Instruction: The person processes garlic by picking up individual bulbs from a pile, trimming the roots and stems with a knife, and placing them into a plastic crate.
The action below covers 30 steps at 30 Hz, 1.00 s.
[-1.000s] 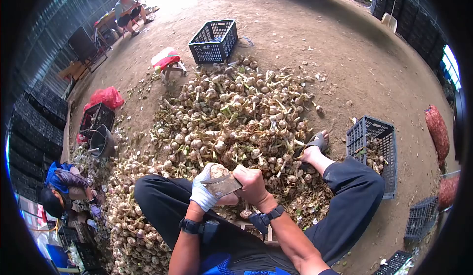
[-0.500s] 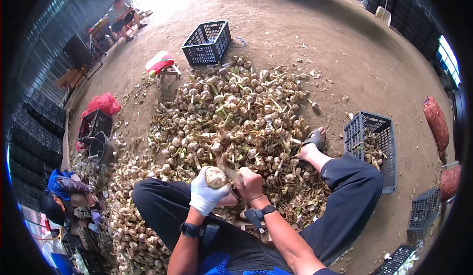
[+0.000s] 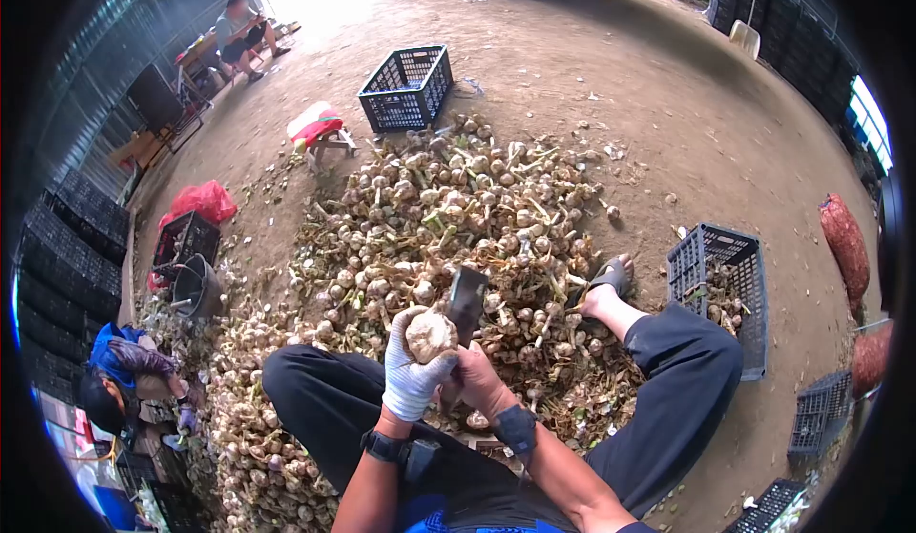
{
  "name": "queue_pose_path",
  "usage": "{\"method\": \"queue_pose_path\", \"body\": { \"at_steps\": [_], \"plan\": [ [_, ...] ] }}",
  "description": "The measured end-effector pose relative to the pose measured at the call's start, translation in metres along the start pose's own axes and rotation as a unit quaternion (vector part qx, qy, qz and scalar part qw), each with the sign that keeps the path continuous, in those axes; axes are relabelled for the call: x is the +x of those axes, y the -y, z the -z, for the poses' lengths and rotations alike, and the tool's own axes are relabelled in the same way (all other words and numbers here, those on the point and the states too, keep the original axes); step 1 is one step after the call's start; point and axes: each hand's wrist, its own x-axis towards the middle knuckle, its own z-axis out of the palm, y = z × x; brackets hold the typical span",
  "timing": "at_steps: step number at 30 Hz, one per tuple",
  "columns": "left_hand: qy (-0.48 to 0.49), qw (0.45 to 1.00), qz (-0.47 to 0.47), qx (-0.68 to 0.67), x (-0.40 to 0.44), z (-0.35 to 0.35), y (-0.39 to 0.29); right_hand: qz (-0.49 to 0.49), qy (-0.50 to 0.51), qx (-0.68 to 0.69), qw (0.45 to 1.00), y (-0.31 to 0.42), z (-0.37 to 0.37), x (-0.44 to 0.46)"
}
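My left hand (image 3: pixel 410 380), in a white glove, is wrapped round a garlic bulb (image 3: pixel 431 336) whose pale face shows. Beside it on the right, my bare right hand (image 3: pixel 474 380) grips a wide flat blade (image 3: pixel 467 299) that points up and away from me. The blade stands close to the bulb; whether they touch I cannot tell. Both hands are above my lap, in front of a large heap of garlic with stems (image 3: pixel 458 209). Trimmed-looking bulbs (image 3: pixel 277 466) are piled to the left of my leg.
A black crate (image 3: pixel 406 89) stands beyond the heap, and another (image 3: pixel 718 294) holding scraps is beside my right knee. A bucket (image 3: pixel 197 287) and a low stool (image 3: pixel 329 144) are on the left. One co-worker (image 3: pixel 129 371) bends at lower left; another person (image 3: pixel 243 35) sits far back.
The blade was across the bulb, then blurred beside it, and now points upward. My left hand has turned the bulb's pale face into view and keeps hold of it.
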Motion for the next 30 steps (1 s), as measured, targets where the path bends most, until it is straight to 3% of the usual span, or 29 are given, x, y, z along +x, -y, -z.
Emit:
{"method": "queue_pose_path", "body": {
  "at_steps": [2,5,7,9,11,13,14,18,21,23,25,26,27,29,30],
  "plan": [
    [0.002,0.999,0.001,-0.038,-0.002,0.003,-0.007,-0.059,0.022,0.116,0.991,-0.001,0.002,0.000],
    [-0.007,0.999,-0.025,-0.022,-0.001,0.004,-0.010,-0.046,0.020,0.080,0.996,0.011,0.005,-0.004],
    [-0.015,0.996,-0.048,0.070,0.001,0.008,-0.015,-0.044,0.021,0.093,0.994,0.028,-0.010,-0.006],
    [-0.015,0.993,-0.058,0.098,0.004,0.011,-0.017,0.023,-0.060,0.100,0.993,0.044,-0.023,-0.012],
    [0.002,0.955,-0.099,0.279,0.008,0.016,-0.017,0.036,-0.068,0.087,0.993,0.045,-0.005,-0.005],
    [0.011,0.925,-0.111,0.364,0.009,0.013,-0.009,0.076,-0.070,0.003,0.995,0.054,-0.014,-0.004],
    [0.018,0.917,-0.121,0.380,0.009,0.014,-0.006,0.106,-0.122,-0.016,0.987,0.053,-0.021,-0.006],
    [0.028,0.889,-0.105,0.445,0.009,0.013,-0.001,0.172,-0.093,-0.156,0.968,0.061,-0.020,-0.010],
    [0.003,0.922,-0.093,0.376,0.009,0.018,0.004,0.234,-0.101,-0.223,0.941,0.057,-0.017,-0.009],
    [-0.022,0.973,0.099,0.208,0.008,0.019,-0.005,0.225,-0.123,-0.256,0.932,0.061,-0.012,-0.011],
    [-0.009,0.977,0.139,0.160,0.010,0.022,-0.006,0.353,-0.086,-0.444,0.819,0.066,-0.018,-0.009],
    [-0.010,0.977,0.139,0.160,0.010,0.023,-0.005,0.370,-0.070,-0.528,0.761,0.073,-0.018,-0.017],
    [0.000,0.980,0.151,0.133,0.010,0.024,-0.004,0.370,-0.069,-0.528,0.761,0.072,-0.017,-0.016],
    [0.009,0.981,0.164,0.105,0.009,0.025,-0.004,0.416,0.004,-0.603,0.680,0.070,-0.013,-0.013],
    [0.018,0.981,0.165,0.102,0.008,0.027,-0.004,0.427,0.004,-0.602,0.675,0.068,-0.013,-0.012]
  ]
}}
